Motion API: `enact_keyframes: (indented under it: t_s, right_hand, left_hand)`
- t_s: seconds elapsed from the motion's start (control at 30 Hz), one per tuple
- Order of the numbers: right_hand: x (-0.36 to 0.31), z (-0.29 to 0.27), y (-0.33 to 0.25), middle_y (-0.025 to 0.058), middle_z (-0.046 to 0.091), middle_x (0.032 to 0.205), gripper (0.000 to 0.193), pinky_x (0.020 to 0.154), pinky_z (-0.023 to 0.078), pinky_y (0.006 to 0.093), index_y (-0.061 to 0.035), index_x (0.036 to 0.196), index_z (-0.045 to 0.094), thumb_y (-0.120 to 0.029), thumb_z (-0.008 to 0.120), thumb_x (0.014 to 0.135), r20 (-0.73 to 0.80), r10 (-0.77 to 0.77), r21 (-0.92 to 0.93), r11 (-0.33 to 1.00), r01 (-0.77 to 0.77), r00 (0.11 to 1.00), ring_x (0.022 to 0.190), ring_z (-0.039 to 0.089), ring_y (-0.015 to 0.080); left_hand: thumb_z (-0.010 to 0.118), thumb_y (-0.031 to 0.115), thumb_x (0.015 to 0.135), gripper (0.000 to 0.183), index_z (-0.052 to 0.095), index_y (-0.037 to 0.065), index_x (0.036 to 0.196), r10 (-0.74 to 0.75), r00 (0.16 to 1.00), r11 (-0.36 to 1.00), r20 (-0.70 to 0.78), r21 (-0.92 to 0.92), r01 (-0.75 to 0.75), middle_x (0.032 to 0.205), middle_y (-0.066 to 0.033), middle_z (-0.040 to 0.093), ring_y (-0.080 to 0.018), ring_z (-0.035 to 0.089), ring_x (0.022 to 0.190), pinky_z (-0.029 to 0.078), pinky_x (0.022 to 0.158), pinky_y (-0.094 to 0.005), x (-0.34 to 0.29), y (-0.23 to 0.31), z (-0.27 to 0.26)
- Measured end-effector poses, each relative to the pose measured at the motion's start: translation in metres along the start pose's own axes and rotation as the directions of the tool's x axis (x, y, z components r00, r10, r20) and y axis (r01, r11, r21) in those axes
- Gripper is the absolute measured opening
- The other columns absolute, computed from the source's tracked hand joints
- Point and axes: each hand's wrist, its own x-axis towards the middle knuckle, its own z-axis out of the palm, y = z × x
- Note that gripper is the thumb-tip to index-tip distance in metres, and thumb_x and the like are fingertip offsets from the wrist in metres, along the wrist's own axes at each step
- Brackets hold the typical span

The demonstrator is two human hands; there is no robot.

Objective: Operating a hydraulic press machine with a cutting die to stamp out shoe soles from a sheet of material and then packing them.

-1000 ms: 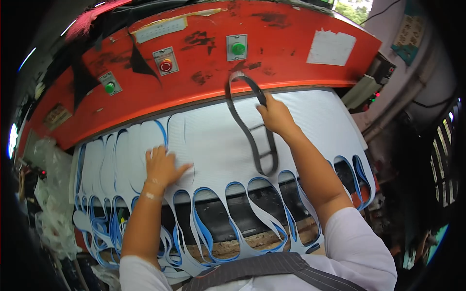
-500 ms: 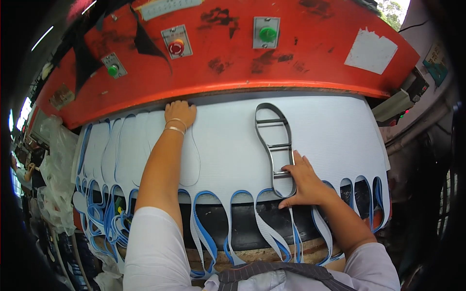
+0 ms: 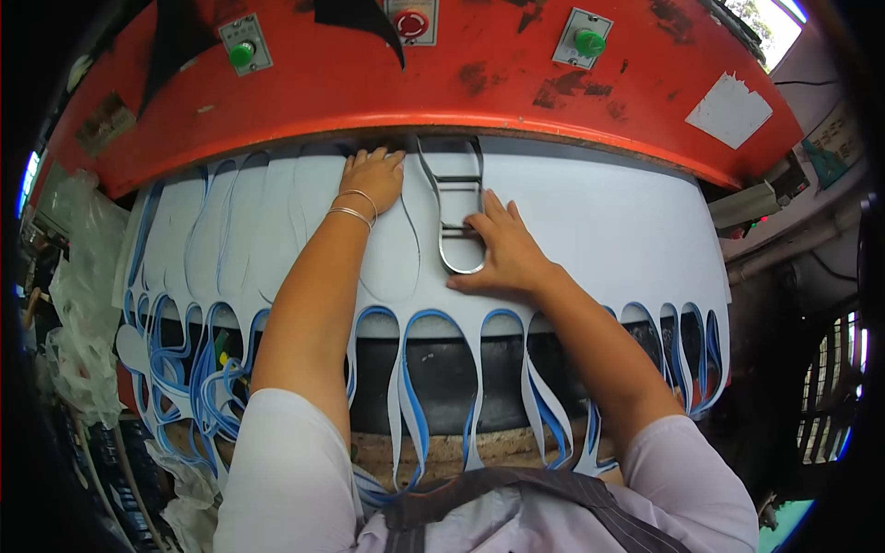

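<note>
**Right grip (image 3: 514, 247) pinches the near end of a sole-shaped metal frame (image 3: 456, 227)**

The right grip has its thumb at the frame's rounded near end, with one finger reaching inside by a crossbar and the others along its right side. The frame stands on its edge on a white sheet (image 3: 599, 230), near the middle. Two crossbars show, and its far end runs up to the red machine's lower edge, where the tip is hidden.

The left grip (image 3: 375, 180) lies flat on the same sheet, left of the frame and apart from it, the fingers slightly spread near the machine. Thin bangles (image 3: 353, 213) circle that wrist.

Just left of the frame, a sole outline (image 3: 418, 249) is cut into the sheet; more outlines lie farther left. Along the near edge, blue-lined strips (image 3: 413, 405) hang in loops over a black surface (image 3: 441, 382), tangling at the left.

Beyond the sheet, the red machine (image 3: 323, 103) carries two green buttons (image 3: 589, 42), a red button (image 3: 411, 26) and a torn white paper (image 3: 729, 110). Clear plastic bags (image 3: 83, 304) hang at the far left, and a barred opening (image 3: 830, 387) shows at the right.
</note>
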Motion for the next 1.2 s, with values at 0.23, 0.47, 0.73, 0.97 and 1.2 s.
enact_keyframes:
  t_s: [0.23, 0.47, 0.73, 0.97, 1.2]
  right_hand:
    - [-0.018, 0.015, -0.04, 0.0361, 0.042, 0.132, 0.094, 0.11, 0.016, 0.0655, 0.0051, 0.118, 0.056, -0.058, 0.082, 0.053, 0.069, 0.113, -0.082, 0.991, -0.107, 0.991, 0.132, 0.034, 0.0492]
    - [-0.023, 0.02, -0.052, 0.034, 0.043, 0.133, 0.088, 0.103, 0.018, 0.0721, -0.001, 0.117, 0.056, -0.058, 0.081, 0.056, 0.143, 0.136, -0.076, 0.989, -0.126, 0.98, 0.136, 0.029, 0.0479]
    - [-0.009, 0.017, -0.052, 0.0375, 0.04, 0.136, 0.086, 0.102, 0.02, 0.073, 0.0001, 0.117, 0.057, -0.057, 0.08, 0.058, 0.148, 0.11, -0.112, 0.989, -0.094, 0.983, 0.137, 0.029, 0.0478]
    - [-0.004, 0.007, -0.043, 0.0394, 0.041, 0.134, 0.083, 0.102, 0.017, 0.0741, 0.001, 0.116, 0.057, -0.055, 0.08, 0.059, 0.177, 0.11, -0.125, 0.988, -0.088, 0.978, 0.137, 0.029, 0.0488]
    - [0.006, -0.003, -0.041, 0.041, 0.038, 0.135, 0.081, 0.102, 0.017, 0.0743, 0.0008, 0.118, 0.055, -0.053, 0.077, 0.062, 0.148, 0.062, -0.151, 0.988, -0.04, 0.987, 0.137, 0.028, 0.049]
  left_hand:
    - [0.043, 0.019, 0.093, 0.047, 0.047, 0.014, 0.139, 0.18, 0.984, 0.97, -0.019, -0.162, -0.181, 0.15, -0.0009, 0.039, -0.0277, 0.026, 0.143, 0.021, 0.113, -0.0574, -0.092, 0.002, 0.015]
    - [0.048, 0.018, 0.09, 0.047, 0.05, 0.013, 0.136, 0.05, 0.987, 0.979, -0.151, -0.19, -0.079, 0.144, 0.0024, 0.046, -0.0195, 0.039, 0.132, 0.03, 0.106, -0.0496, -0.091, 0.002, 0.021]
    - [0.049, 0.013, 0.087, 0.043, 0.059, 0.012, 0.129, 0.031, 0.972, 0.98, -0.235, -0.186, -0.076, 0.136, 0.0047, 0.054, -0.0222, 0.048, 0.107, 0.038, 0.095, -0.0389, -0.033, -0.004, 0.023]
    - [0.052, 0.014, 0.087, 0.038, 0.063, 0.011, 0.123, 0.036, 0.961, 0.986, -0.272, -0.145, -0.078, 0.123, 0.0038, 0.06, -0.0209, 0.049, 0.105, 0.04, 0.091, -0.0371, -0.027, 0.005, 0.025]
    - [0.053, 0.016, 0.087, 0.023, 0.069, 0.007, 0.101, -0.01, 0.993, 0.995, -0.12, -0.105, -0.003, 0.101, -0.0062, 0.065, -0.0268, 0.054, 0.098, 0.04, 0.09, -0.0407, -0.021, 0.01, -0.013]
